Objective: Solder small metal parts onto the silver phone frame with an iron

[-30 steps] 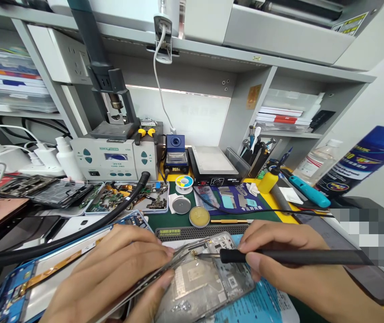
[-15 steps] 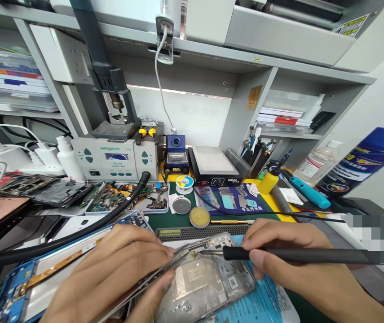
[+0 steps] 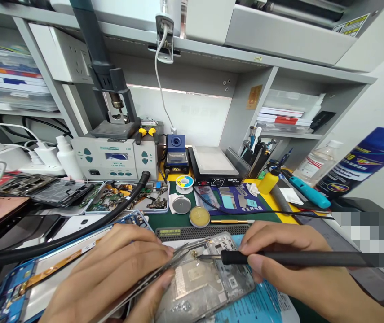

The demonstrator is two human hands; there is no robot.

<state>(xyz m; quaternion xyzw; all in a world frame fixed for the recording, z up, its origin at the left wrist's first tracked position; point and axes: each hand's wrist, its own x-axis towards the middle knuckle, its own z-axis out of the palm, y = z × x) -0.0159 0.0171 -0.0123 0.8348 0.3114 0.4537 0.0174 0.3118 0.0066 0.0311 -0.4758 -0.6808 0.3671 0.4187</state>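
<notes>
A phone's metal mid-frame lies tilted on a blue-and-white sheet in front of me. My left hand is closed around metal tweezers, whose slim tips reach the frame's upper part. In a pinch near its front end, my right hand holds a soldering iron with a black handle. Its pointed metal tip is at a small gold-coloured part on the frame, close to the tweezer tips. I cannot tell whether the tweezers grip that part.
A blue phone frame and a thick black hose lie left. Behind are a tray of circuit boards, a solder spool, a yellow paste tin, a hot-air station and a heating plate. Bottles stand right.
The soldering iron's tip has shifted slightly left and down at the gold-coloured part, and its rear end sits a little lower. My left hand and the phone frame stay almost still.
</notes>
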